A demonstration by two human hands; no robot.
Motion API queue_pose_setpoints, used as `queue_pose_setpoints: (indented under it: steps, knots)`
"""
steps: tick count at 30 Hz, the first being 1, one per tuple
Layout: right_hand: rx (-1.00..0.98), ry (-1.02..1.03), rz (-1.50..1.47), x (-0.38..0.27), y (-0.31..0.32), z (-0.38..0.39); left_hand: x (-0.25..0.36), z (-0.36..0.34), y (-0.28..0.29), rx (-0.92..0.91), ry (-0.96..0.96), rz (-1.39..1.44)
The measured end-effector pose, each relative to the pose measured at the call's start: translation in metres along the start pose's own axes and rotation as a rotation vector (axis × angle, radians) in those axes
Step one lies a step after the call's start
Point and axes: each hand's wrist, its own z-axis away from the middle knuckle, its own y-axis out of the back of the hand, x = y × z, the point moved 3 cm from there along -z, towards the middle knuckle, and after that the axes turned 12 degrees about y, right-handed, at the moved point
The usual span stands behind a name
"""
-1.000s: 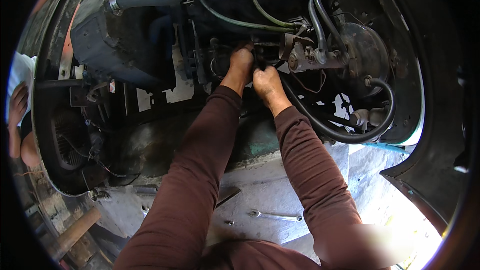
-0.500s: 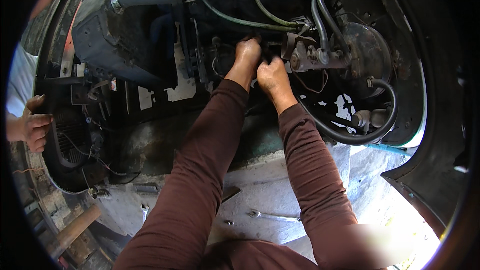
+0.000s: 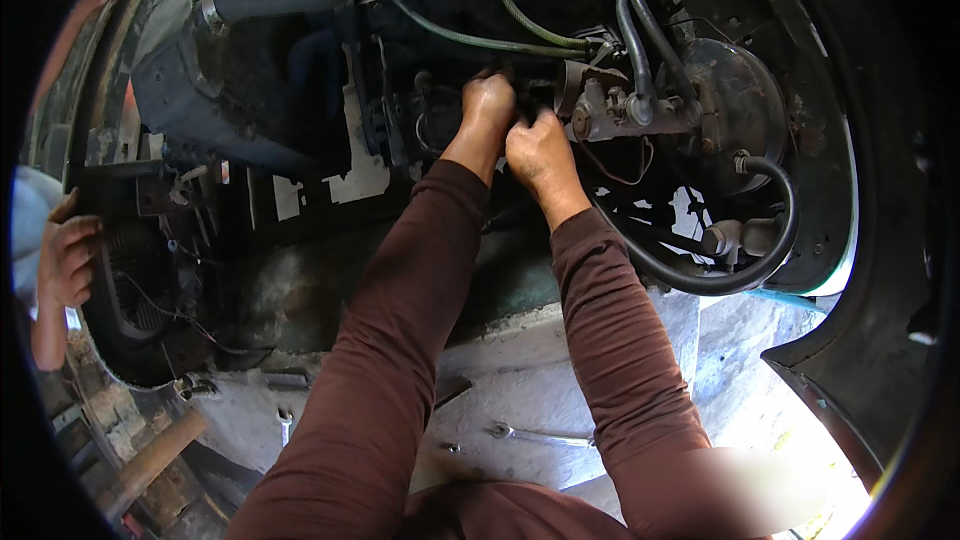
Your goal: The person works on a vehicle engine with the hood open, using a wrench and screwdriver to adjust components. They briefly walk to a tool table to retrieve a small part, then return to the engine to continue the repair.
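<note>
Both my arms, in dark red sleeves, reach into a vehicle's engine bay. My left hand (image 3: 486, 105) and my right hand (image 3: 538, 148) press close together on a small dark part deep among the engine pieces, just left of a grey metal cylinder unit (image 3: 620, 115). The fingers of both hands curl around that part, which they mostly hide. I cannot make out what the part is.
A round dark drum (image 3: 730, 105) and a thick black hose (image 3: 740, 270) lie to the right. Green hoses (image 3: 450, 35) run overhead. Another person's hand (image 3: 68, 255) is at the far left. A wrench (image 3: 540, 433) and a wooden handle (image 3: 150, 460) lie on the ground below.
Both my hands have shifted slightly up and deeper into the bay. The other person's hand at the left has moved further into view.
</note>
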Motion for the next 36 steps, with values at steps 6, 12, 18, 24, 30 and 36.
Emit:
queue_pose_setpoints:
  steps: [6, 12, 18, 24, 30, 36]
  knots:
    - [0.018, -0.026, -0.010, -0.007, 0.004, 0.004, -0.001, 0.001, -0.003, -0.001, -0.038, 0.051]
    - [-0.011, -0.024, 0.054, -0.013, 0.006, 0.001, 0.005, 0.001, 0.000, 0.008, -0.071, 0.016]
    - [-0.031, -0.021, 0.016, -0.002, -0.003, 0.000, 0.002, 0.003, 0.005, 0.075, -0.057, 0.010]
    - [-0.015, 0.021, -0.009, -0.002, -0.007, 0.000, 0.003, 0.000, 0.008, 0.040, -0.009, -0.053]
    - [-0.022, -0.041, 0.006, -0.004, -0.003, -0.001, -0.001, -0.006, 0.005, 0.022, -0.037, 0.058]
    - [-0.025, -0.033, 0.025, -0.006, 0.000, -0.001, 0.005, -0.002, 0.003, 0.003, -0.040, 0.030]
